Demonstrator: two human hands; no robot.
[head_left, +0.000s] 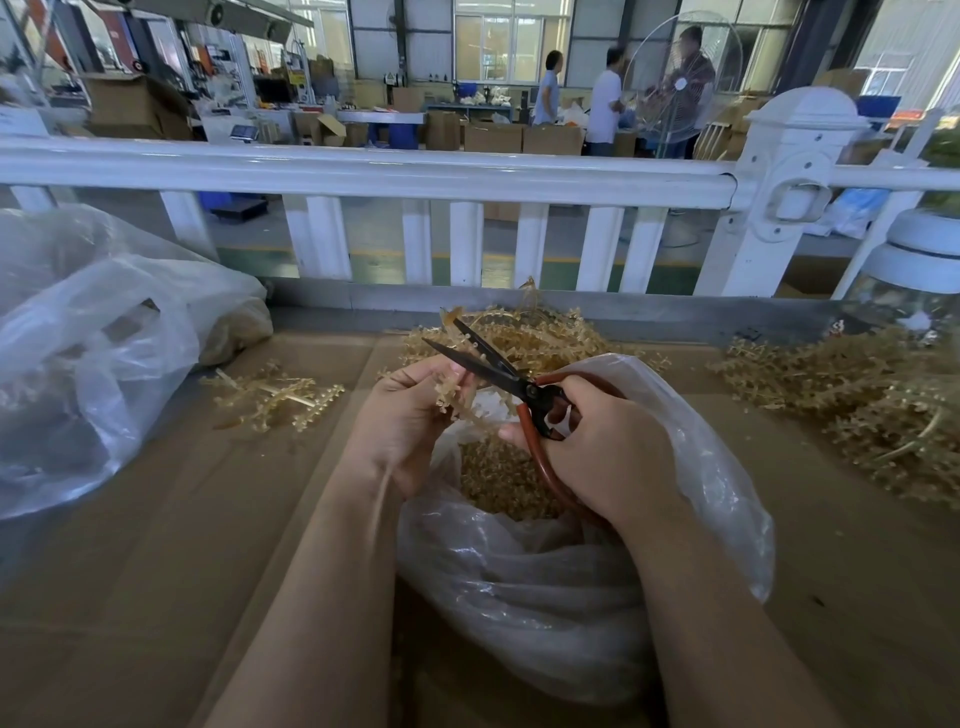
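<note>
My left hand (410, 415) pinches a tan plastic sprue strip (457, 397) lined with small moulded parts. My right hand (597, 447) grips black scissors (485, 366) by their red handles, blades apart and pointing up-left just above the strip. Both hands hover over an open clear plastic bag (561, 587) that holds a heap of small tan cut pieces (498, 480).
Cardboard sheets (156, 545) cover the bench. Loose sprue clusters lie behind the hands (524, 332), at left (275, 397) and in a large pile at right (857, 405). A second plastic bag (93, 353) sits at left. A white railing (467, 176) bounds the far edge; people stand beyond.
</note>
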